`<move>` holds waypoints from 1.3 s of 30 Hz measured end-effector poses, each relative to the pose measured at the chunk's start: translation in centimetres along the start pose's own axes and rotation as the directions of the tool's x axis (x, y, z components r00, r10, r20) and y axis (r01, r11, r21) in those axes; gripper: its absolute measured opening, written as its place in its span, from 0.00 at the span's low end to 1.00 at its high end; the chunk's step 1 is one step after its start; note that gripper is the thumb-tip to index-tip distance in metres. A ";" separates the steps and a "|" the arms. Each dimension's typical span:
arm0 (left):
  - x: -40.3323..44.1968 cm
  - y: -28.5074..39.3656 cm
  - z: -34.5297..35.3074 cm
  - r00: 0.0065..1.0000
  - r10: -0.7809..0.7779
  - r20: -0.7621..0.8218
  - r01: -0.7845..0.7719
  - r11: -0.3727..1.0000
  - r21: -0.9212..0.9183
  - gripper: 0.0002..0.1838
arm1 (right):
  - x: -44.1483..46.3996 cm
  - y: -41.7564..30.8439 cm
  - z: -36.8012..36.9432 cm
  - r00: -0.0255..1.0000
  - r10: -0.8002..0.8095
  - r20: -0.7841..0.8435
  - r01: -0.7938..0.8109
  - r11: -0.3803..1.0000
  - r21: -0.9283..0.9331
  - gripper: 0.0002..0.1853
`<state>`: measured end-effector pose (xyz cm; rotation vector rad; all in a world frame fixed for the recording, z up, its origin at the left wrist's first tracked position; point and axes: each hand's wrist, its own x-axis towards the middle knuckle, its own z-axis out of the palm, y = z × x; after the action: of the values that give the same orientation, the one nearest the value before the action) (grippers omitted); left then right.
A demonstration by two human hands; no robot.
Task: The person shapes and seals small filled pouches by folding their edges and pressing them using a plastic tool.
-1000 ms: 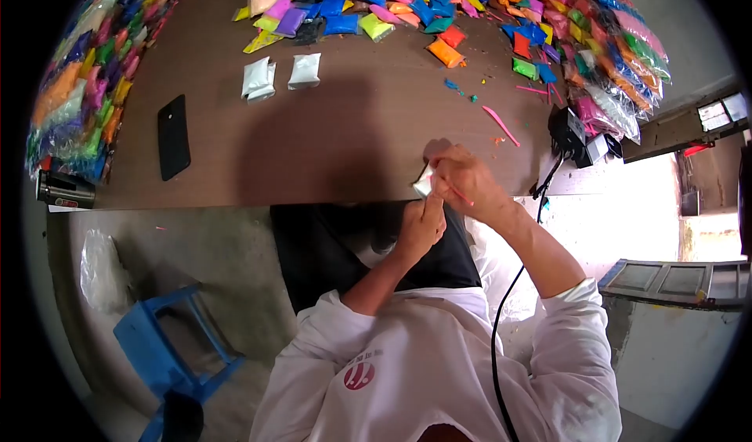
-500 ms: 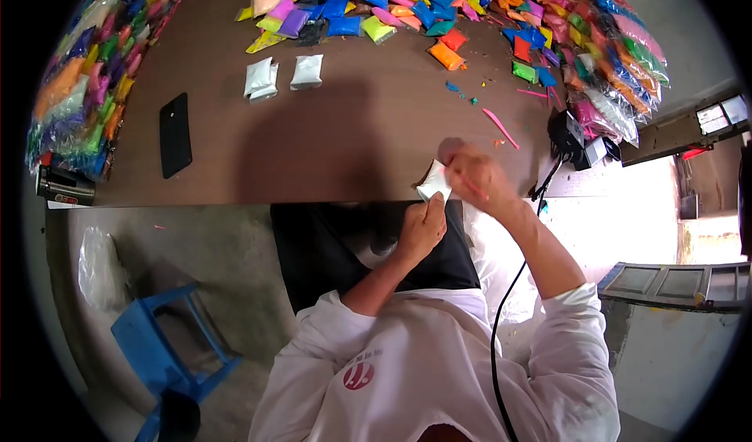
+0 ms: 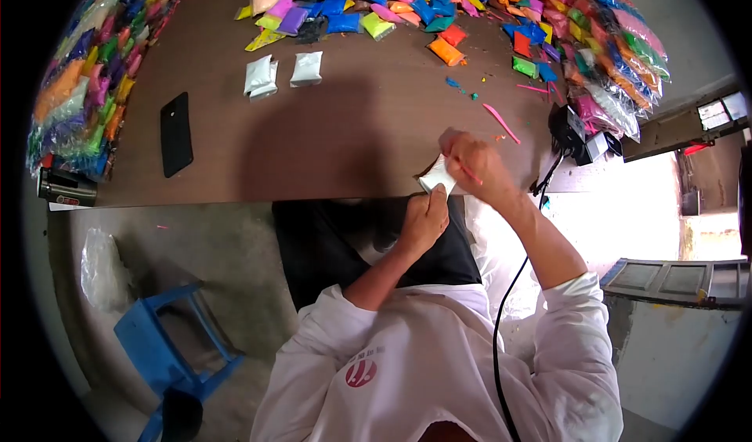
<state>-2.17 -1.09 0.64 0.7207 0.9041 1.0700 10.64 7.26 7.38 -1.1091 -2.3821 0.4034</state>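
Observation:
A small white packet [image 3: 437,176] is at the table's front edge, its lower corner pinched between the thumb and fingers of my left hand [image 3: 425,221]. My right hand [image 3: 476,164] is closed at the packet's upper right side, its fingertips touching or very close to it. From that fist sticks out a thin pink stick [image 3: 471,176]; most of it is hidden by the fingers. Farther back on the table lie two more spots of white packets, a left one [image 3: 261,77] that looks like a stacked pair and a right one [image 3: 306,68].
Colourful packets [image 3: 345,22] are heaped along the back, with bagged packets at both sides. A black phone [image 3: 176,135] lies left. On the right are another pink stick [image 3: 501,123], crumbs and a black device [image 3: 568,133] with a cable. A blue stool [image 3: 157,344] stands on the floor.
The right hand has shifted slightly and looks less blurred. The white packet has tilted a little and moved slightly in the left hand's grip.

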 end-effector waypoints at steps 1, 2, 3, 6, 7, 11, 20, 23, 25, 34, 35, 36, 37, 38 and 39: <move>-0.1 0.0 0.1 1.000 -0.021 -0.005 0.021 1.000 -0.003 0.30 | 0.4 0.6 -0.5 0.999 0.015 -0.034 -0.013 0.999 0.051 0.05; -0.2 0.0 0.1 0.999 -0.040 -0.014 0.040 0.999 -0.005 0.30 | 0.0 0.6 -1.1 0.999 0.012 -0.031 -0.011 0.999 0.049 0.05; -0.2 0.1 0.0 0.999 -0.035 -0.023 0.035 0.999 -0.010 0.30 | 0.0 -0.3 -2.0 0.998 0.053 -0.020 -0.052 0.997 0.061 0.05; -0.7 -0.3 -0.2 0.999 -0.040 -0.029 0.042 0.995 0.095 0.31 | -1.0 -1.9 -2.0 0.999 -0.038 0.013 0.037 0.996 0.085 0.06; -0.5 -0.5 0.0 0.999 -0.037 -0.025 0.039 0.995 0.089 0.31 | -1.3 -2.8 -1.4 0.994 -0.103 0.037 0.102 0.995 0.011 0.05; 0.6 -1.1 0.3 0.998 -0.009 -0.066 0.019 0.988 0.155 0.31 | -0.3 -2.2 -0.5 0.992 -0.096 0.082 0.101 0.993 -0.066 0.04; 0.2 -1.5 -0.5 0.995 0.101 -0.026 -0.086 0.931 0.355 0.30 | -0.5 -1.1 -1.6 0.996 0.084 0.026 -0.086 0.988 0.130 0.06; 0.6 -1.7 -0.2 0.999 0.052 -0.013 -0.046 0.950 0.310 0.30 | -1.2 -3.0 -0.4 0.993 -0.085 0.087 0.094 0.991 -0.097 0.04; 0.8 -1.3 -0.1 0.999 0.030 -0.025 -0.022 0.956 0.293 0.30 | -0.6 -2.4 -0.3 0.995 -0.047 0.089 0.056 0.993 -0.102 0.03; 0.4 -1.5 0.0 0.982 0.185 -0.051 -0.153 0.917 0.368 0.30 | -0.7 0.0 -2.5 0.985 0.172 -0.028 -0.166 0.974 0.157 0.04; 0.3 -1.7 0.0 0.982 0.180 -0.047 -0.151 0.917 0.370 0.30 | -1.7 -0.3 -2.6 0.988 0.156 -0.025 -0.150 0.976 0.160 0.05; 0.3 -1.6 0.0 0.986 0.161 -0.037 -0.137 0.923 0.360 0.30 | -2.4 -0.6 -2.7 0.990 0.137 -0.024 -0.131 0.978 0.160 0.05; 0.3 -1.6 0.0 0.989 0.142 -0.028 -0.123 0.929 0.349 0.31 | -2.8 -1.2 -2.6 0.997 0.042 -0.067 -0.033 0.990 0.140 0.06; 0.5 -1.9 0.1 0.990 0.138 -0.021 -0.122 0.929 0.350 0.31 | -3.3 -1.5 -2.1 0.995 0.045 -0.084 -0.039 0.997 0.074 0.05; 0.7 -2.4 0.1 0.991 0.135 -0.026 -0.120 0.942 0.313 0.31 | -3.5 -1.2 -1.6 0.994 0.063 -0.087 -0.056 0.995 0.077 0.05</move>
<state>-0.93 -1.24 -1.49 1.0315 1.0929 1.0726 12.70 3.88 8.24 -1.1424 -2.2430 0.4499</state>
